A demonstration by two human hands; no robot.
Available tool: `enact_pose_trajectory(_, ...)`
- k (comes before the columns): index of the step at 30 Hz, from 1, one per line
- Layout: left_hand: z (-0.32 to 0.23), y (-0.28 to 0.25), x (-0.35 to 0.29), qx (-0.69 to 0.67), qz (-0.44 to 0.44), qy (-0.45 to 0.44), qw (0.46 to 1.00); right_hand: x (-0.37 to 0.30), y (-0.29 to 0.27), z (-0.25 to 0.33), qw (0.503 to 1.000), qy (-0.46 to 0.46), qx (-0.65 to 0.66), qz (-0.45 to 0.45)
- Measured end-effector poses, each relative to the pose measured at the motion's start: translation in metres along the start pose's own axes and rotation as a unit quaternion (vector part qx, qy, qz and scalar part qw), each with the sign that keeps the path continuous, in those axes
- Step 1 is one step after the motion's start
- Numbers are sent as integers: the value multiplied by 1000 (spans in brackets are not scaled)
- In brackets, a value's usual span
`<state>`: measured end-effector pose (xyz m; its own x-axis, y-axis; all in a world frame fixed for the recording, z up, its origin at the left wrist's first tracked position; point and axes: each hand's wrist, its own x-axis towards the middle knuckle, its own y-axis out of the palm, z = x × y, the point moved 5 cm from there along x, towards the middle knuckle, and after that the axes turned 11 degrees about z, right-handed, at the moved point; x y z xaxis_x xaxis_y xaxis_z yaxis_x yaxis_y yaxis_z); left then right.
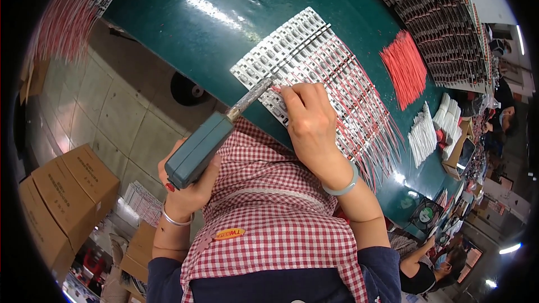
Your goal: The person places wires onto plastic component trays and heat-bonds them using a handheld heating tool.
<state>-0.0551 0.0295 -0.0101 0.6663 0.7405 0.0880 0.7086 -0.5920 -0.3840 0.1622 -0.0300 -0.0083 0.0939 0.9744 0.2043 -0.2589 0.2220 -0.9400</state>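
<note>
My left hand is wrapped round the handle of a dark green soldering gun. Its wrapped, stained barrel points up and right, and the tip is at a panel of small white circuit boards. My right hand rests over the panel's near part, its thumb and forefinger pinched on a thin red wire beside the tip. The exact joint is mostly hidden by the fingers. Many thin red and white wires trail from the boards toward the right.
The panel lies on a green table. To the right are a bundle of red wires, white wire bundles and a small fan. Wired panels are stacked at the far right. Cardboard boxes stand left; another person sits lower right.
</note>
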Motion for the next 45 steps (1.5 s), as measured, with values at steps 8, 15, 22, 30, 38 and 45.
enact_pose_trajectory(8, 2, 0, -6, 15, -3, -6, 1000, -6, -4, 5, 999, -7, 2, -37)
enact_pose_trajectory(15, 4, 3, -8, -3, 1, -20, 1000, -9, 1, 6, 1000, -3, 20, -22)
enact_pose_trajectory(22, 5, 3, -8, -8, 12, -26, 1000, -8, 0, 7, 999, 16, 22, -27)
enact_pose_trajectory(30, 3, 2, -8, 8, 28, -38, 999, -7, 0, 8, 1000, 22, 9, -16)
enact_pose_trajectory(38, 9, 1, -15, 7, -6, -7, 1000, -6, 2, 8, 1000, -3, -4, -18)
enact_pose_trajectory(45, 12, 0, -20, -14, -14, -5, 1000, -6, 2, 8, 1000, 7, -6, -21)
